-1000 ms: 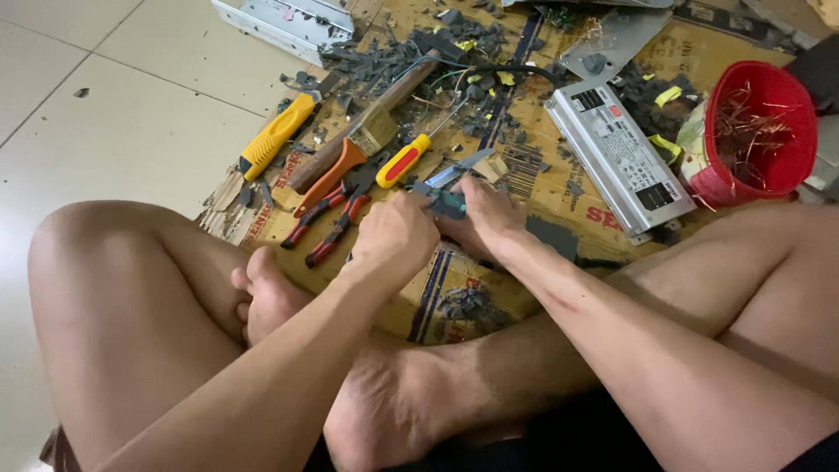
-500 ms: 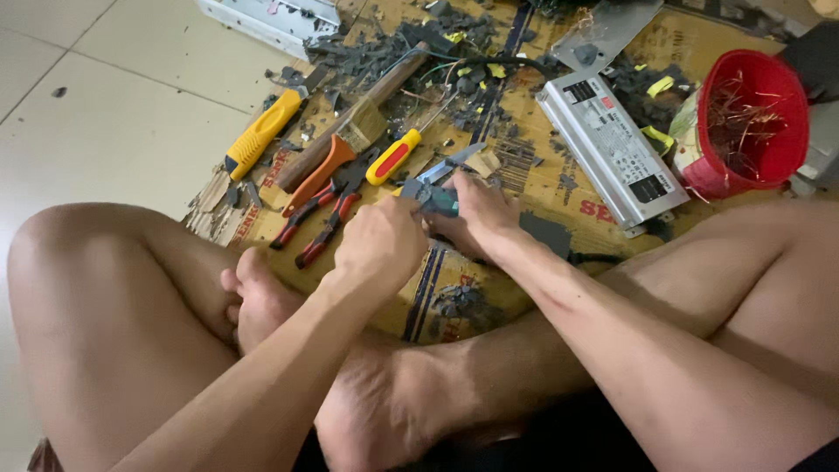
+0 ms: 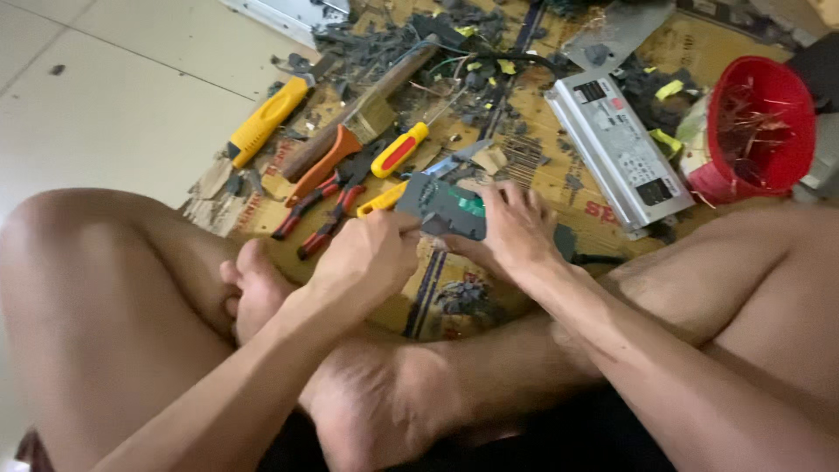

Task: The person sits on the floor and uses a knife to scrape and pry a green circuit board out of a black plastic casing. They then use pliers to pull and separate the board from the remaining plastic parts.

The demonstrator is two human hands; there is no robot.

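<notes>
I sit cross-legged on the floor over a sheet of cardboard. My left hand is closed around a tool with a yellow handle, whose tip meets a dark grey and green circuit board. My right hand grips the board's right side and holds it tilted just above the cardboard. Part of the board is hidden under my fingers.
Red-handled pliers, a red and yellow screwdriver, a wooden-handled hammer and a yellow-handled tool lie left of the board. A silver metal box and a red bucket of scrap sit right. Dark debris litters the far cardboard.
Both hands have lifted the board slightly and tilted it; the yellow-handled tool now presses against its left edge. The camera view has shifted a little.
</notes>
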